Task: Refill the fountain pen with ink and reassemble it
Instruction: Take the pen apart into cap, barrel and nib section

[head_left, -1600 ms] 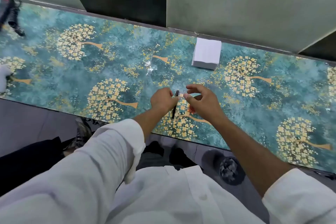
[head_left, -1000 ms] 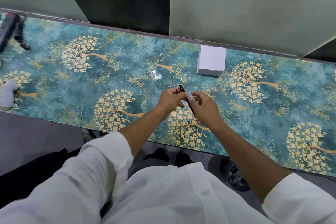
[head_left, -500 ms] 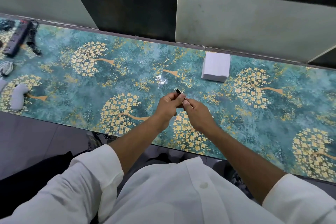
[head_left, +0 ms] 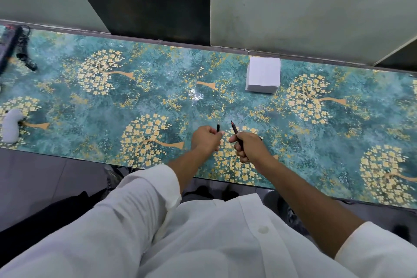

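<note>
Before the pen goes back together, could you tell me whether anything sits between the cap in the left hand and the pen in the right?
Nothing visible does. The cap in the left hand and the pen in the right hand are apart, with only open air above the table between them.

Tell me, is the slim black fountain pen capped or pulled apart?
Pulled apart: left hand holds the short black cap, right hand holds the pen body, gap between.

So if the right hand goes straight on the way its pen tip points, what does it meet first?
Probably nothing soon: the right hand aims the pen body up-left over bare tabletop, passing left of the white paper stack; depth unclear.
</note>
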